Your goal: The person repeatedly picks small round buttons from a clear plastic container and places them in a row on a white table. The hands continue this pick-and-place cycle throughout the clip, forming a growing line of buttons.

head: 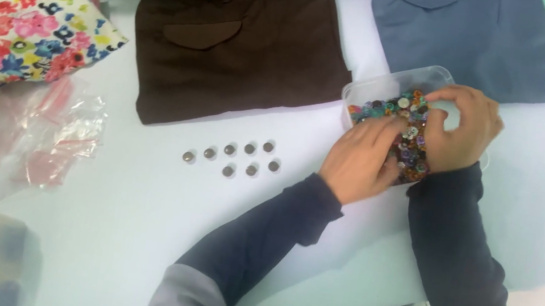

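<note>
Two hands: both work inside the clear plastic box (402,82) of mixed coloured buttons (406,127)
Left hand (359,162): fingers spread flat on the button heap; its grip looks loose and open; whether a button sits under a fingertip I cannot tell
Right hand (464,130): curled over the far side of the box, fingers bent down among the buttons; grip narrow; anything pinched is hidden
Set aside: eight silver buttons (233,157) lie in two short rows on the white table (128,225), well apart from the box, just below the folded brown trousers (239,44)
Left to do, by my judgement: most buttons are still in the box, so the sorting looks early
Nearby: blue garment (470,31) behind the box; floral cloth (13,28) and clear bags (46,137) at far left
</note>
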